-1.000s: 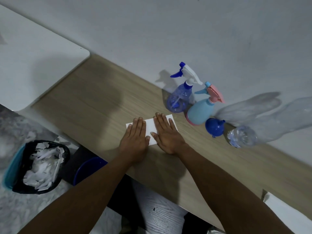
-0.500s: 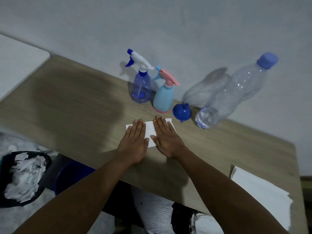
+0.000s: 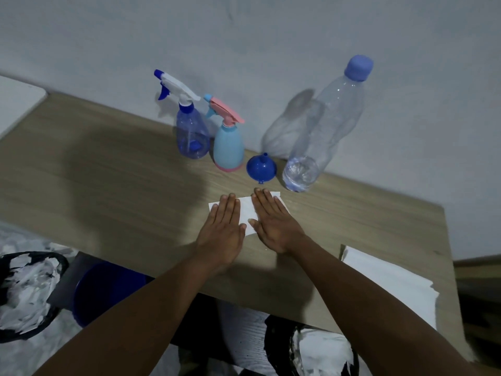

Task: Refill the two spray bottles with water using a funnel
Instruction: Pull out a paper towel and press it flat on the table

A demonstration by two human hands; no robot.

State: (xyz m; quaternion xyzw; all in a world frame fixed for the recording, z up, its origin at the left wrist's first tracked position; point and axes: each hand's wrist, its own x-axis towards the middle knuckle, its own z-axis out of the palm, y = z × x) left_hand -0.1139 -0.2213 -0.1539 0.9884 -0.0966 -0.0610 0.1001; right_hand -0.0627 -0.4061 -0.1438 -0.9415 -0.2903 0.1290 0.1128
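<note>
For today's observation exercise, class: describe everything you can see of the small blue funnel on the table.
The blue funnel looks like glossy plastic: a rounded bowl, a short spout and a small rim tab. It sits mouth-down on the wooden table, spout up, tab towards the person, between the light blue spray bottle and the clear water bottle. Whether it touches either cannot be told.

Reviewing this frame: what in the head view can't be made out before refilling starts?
Head view, small white paper: the left hand and right hand lie flat on it, covering most of its face.
Pale blue spray bottle: its opaque body hides any water level.
Blue tub under the table: table edge and left forearm hide most of it.
Bin of paper scraps: cut off by the left frame edge.
</note>
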